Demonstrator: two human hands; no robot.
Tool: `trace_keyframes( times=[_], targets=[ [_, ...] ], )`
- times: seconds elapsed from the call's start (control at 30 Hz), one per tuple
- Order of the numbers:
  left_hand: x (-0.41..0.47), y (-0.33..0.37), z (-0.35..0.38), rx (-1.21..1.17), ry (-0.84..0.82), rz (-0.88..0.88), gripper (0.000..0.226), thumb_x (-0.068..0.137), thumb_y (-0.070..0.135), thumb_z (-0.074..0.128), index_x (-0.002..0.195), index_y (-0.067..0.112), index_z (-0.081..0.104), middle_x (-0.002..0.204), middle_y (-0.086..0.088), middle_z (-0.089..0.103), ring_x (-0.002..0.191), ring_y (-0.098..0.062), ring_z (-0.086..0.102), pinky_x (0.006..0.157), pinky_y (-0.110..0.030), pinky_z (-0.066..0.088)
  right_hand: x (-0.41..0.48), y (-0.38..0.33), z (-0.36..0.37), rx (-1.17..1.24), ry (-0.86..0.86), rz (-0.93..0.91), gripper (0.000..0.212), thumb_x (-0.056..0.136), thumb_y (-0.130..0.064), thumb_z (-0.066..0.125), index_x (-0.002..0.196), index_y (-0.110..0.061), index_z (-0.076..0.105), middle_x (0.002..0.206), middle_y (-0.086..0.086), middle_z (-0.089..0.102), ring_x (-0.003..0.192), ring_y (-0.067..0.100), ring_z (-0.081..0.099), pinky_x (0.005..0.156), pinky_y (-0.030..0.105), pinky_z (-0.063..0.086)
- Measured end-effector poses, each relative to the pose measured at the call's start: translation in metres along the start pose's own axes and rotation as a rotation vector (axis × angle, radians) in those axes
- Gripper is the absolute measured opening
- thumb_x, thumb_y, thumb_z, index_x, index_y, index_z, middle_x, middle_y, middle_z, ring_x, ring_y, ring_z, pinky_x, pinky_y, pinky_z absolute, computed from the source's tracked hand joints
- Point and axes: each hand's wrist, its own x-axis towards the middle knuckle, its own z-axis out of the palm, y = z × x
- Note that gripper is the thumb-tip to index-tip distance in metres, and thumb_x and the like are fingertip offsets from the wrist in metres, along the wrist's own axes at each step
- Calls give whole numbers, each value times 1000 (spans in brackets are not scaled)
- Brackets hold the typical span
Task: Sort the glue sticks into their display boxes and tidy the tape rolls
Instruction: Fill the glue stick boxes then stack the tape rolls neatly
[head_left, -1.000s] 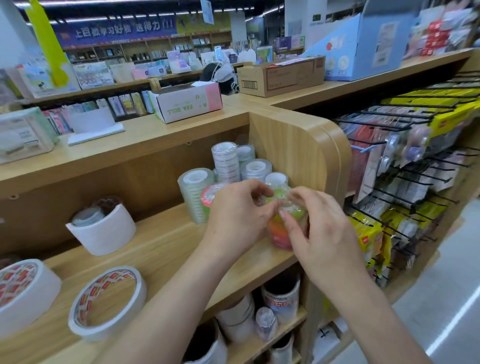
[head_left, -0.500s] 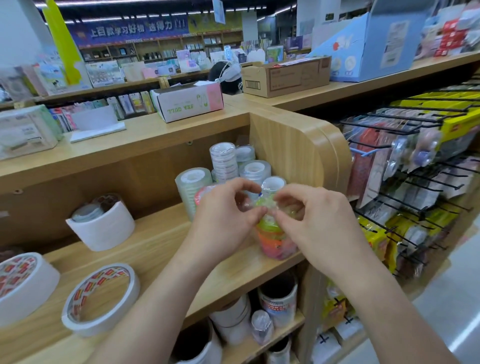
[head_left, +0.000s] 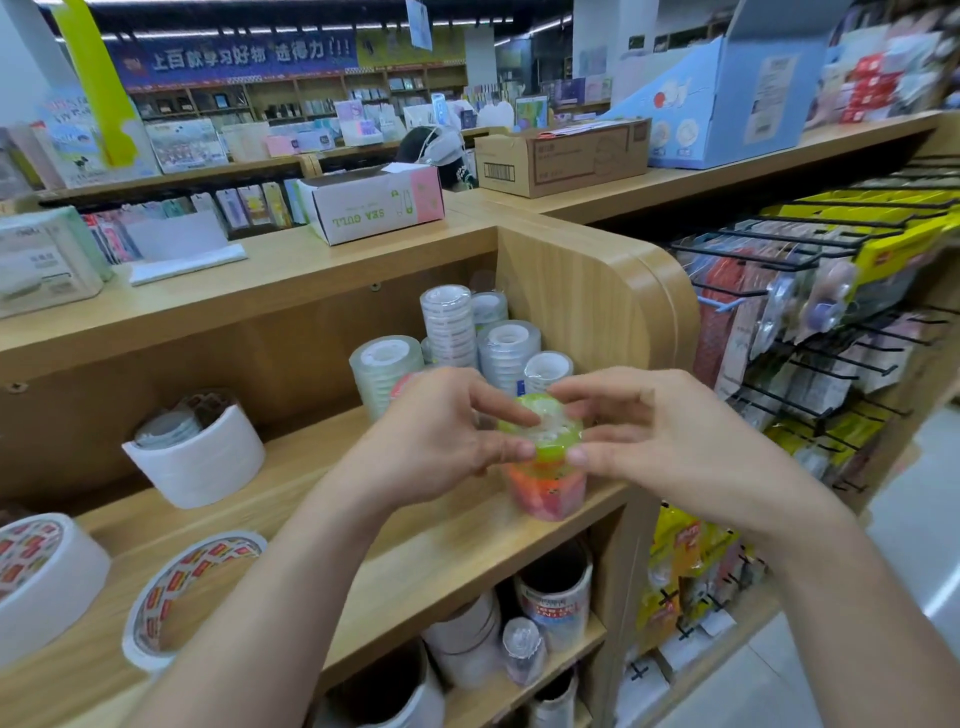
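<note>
Two hands close on one coloured tape stack (head_left: 545, 488), which stands on the wooden shelf (head_left: 363, 525) directly between them. It has a green roll on top and orange and pink below.

- Left hand (head_left: 447, 441): forefinger lies across the green top and thumb is on the side, pinching the top roll.
- Right hand (head_left: 675, 447): thumb tip presses the green rim from the opposite side, fingers curl over the far edge.
- The fingertips of the two hands are close but apart.
- The left side of the stack is hidden by the left fingers. The wrap and print are too blurred to read.
- Just beyond the hands: clear tape stacks (head_left: 449, 327), the front ones partly covered by the knuckles.
- Well left of the left hand: white tape roll (head_left: 195, 457) with smaller rolls inside, hard to make out.
- Below the hands: lower-shelf rolls (head_left: 553, 597), cut off by the shelf edge.
- Right of the right hand: hook rack (head_left: 831, 312), its packets blurred.
</note>
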Motion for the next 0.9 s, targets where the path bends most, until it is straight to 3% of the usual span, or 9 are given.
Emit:
trace_keyframes(
  times=[0.1,0.13,0.23,0.37,0.47,0.6,0.73,0.83,0.9],
  targets=[
    [4,2,-4,-3,-52,8,7,82,24,74,87,21,78,71,0,61,47,-12,57,51,-26,42,-10,7,11,137,176,-54,42,76,12,71,108,-15,70,107,-3,62,96,3,65,81,17,54],
    [5,3,-3,35,-52,11,6,84,25,73,82,22,77,71,-3,63,45,-9,56,52,-26,41,-10,9,16,129,268,-58,37,76,11,72,101,-15,73,105,-3,63,92,3,66,79,16,54],
    [6,11,1,268,1,50,6,86,29,71,81,29,75,68,9,63,49,5,53,60,-24,43,-8,13,24,-18,429,-59,21,75,0,77,84,-20,77,94,-11,68,85,1,66,75,13,52],
    [7,21,3,506,15,130,13,90,31,64,97,27,74,90,10,68,84,-7,57,76,-27,46,-6,15,24,-86,445,-64,18,77,-6,78,78,-25,77,86,-14,71,81,1,66,74,18,52],
    [9,24,4,614,-24,178,13,92,30,61,98,26,71,94,8,62,92,-14,57,80,-34,47,-4,10,21,-90,376,-39,19,79,-5,75,75,-24,75,89,-14,69,83,2,65,76,19,52],
    [9,21,4,429,26,157,8,85,28,70,93,27,71,85,10,59,79,-5,56,75,-29,48,1,0,18,-232,304,23,12,83,-13,72,76,-22,75,91,-15,67,84,0,64,84,28,54],
    [2,13,3,69,77,74,36,77,16,78,107,30,62,74,6,66,64,-5,62,63,-27,50,5,-10,18,-343,278,50,14,83,-19,68,75,-28,73,86,-12,67,81,-1,60,76,21,49],
    [-1,10,0,-40,88,49,36,79,10,76,100,29,54,77,7,71,74,-9,67,74,-36,53,9,-8,15,-302,276,81,10,79,-19,70,78,-28,70,75,-9,67,71,2,61,69,21,48],
    [-1,9,0,85,165,72,26,79,17,76,88,29,55,75,12,71,78,-5,67,79,-39,53,10,-7,14,-280,268,59,14,78,-16,71,85,-28,69,78,-10,65,70,3,61,70,22,51]
  ],
)
